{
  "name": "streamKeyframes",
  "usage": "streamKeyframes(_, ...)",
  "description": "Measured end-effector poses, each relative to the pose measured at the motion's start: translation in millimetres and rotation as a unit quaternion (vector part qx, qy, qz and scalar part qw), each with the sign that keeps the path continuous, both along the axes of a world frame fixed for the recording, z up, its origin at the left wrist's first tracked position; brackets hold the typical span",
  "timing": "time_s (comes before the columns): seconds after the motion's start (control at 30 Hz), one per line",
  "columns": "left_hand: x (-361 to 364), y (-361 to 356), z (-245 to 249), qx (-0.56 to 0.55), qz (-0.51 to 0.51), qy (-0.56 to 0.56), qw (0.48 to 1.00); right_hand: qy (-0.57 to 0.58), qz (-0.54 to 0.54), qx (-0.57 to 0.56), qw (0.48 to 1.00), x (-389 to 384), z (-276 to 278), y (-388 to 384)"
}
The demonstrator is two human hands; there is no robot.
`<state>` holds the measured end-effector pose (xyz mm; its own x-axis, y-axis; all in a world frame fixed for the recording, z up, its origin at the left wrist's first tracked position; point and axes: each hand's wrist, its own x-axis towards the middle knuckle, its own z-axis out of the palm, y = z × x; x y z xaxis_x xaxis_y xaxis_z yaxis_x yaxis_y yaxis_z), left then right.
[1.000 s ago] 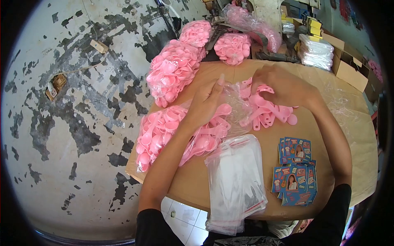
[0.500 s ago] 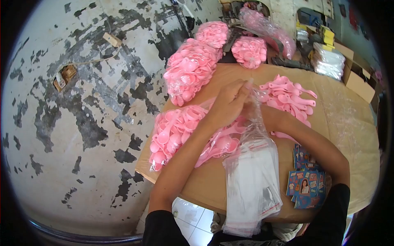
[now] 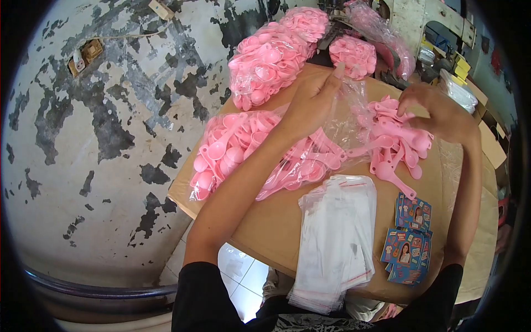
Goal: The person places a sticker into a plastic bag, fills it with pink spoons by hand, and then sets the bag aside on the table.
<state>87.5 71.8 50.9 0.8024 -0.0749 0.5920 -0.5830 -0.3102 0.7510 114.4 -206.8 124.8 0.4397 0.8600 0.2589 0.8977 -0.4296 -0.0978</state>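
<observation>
My left hand (image 3: pixel 315 102) is closed on the upper edge of a clear plastic bag (image 3: pixel 349 108), which hangs loosely to its right. Curved over the loose pile of pink plastic spoons (image 3: pixel 387 144) is my right hand (image 3: pixel 445 113), its thumb and fingers apart with nothing visible between them. A large clear bag full of pink spoons (image 3: pixel 235 141) lies by my left forearm, with its open end towards the pile. Closer to me rests a stack of flat clear plastic bags (image 3: pixel 334 238). Printed blue cards (image 3: pixel 406 249) lie beside it, near my right forearm.
More filled bags of pink spoons (image 3: pixel 271 58) stand at the back left, against the peeling wall (image 3: pixel 110 110). Another spoon bundle (image 3: pixel 354 55) sits at the table's back edge. Cardboard boxes (image 3: pixel 489 138) and a packet of clear bags (image 3: pixel 458 91) are at the right.
My hands were together at the plastic bag; the right has moved away to the right, over the spoon pile. My left keeps its hold. The camera view has shifted slightly.
</observation>
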Motion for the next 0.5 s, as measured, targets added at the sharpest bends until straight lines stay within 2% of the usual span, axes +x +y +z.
streamKeyframes(0.07, -0.1, -1.2, -0.8, 0.003, -0.020, -0.018, 1.000, 0.181, -0.081, -0.036, 0.980, -10.5, -2.0, 22.3)
streamKeyframes(0.1, -0.2, -2.4, -0.3, 0.006, -0.031, -0.028, 0.999, 0.167, -0.065, -0.061, 0.982, -8.0, -23.0, 34.5)
streamKeyframes(0.13, -2.7, -5.9, -1.4, 0.005, -0.027, -0.015, 0.999, 0.179, -0.162, -0.132, 0.961, -29.8, -19.2, 62.9)
streamKeyframes(0.2, -11.1, -12.1, -1.4, -0.002, -0.015, -0.003, 1.000, 0.180, -0.103, -0.111, 0.972, -8.2, -70.4, 79.6)
streamKeyframes(0.27, -7.1, -18.7, -4.4, -0.005, -0.022, -0.131, 0.991, 0.163, 0.059, -0.045, 0.984, 27.2, -114.7, 82.1)
streamKeyframes(0.3, -4.9, -17.2, -5.1, 0.002, -0.024, -0.153, 0.988, 0.162, 0.059, -0.072, 0.982, 17.8, -107.1, 89.7)
streamKeyframes(0.33, -3.3, -15.8, -4.9, 0.009, -0.025, -0.175, 0.984, 0.181, 0.038, -0.041, 0.982, 14.5, -105.7, 96.0)
streamKeyframes(0.47, -1.5, -11.2, -5.3, 0.020, -0.040, -0.141, 0.989, 0.282, -0.054, 0.067, 0.955, 1.0, -116.8, 95.6)
streamKeyframes(0.5, -3.0, -11.8, -2.7, 0.014, -0.044, -0.146, 0.988, 0.284, -0.036, 0.084, 0.954, 8.7, -124.7, 93.0)
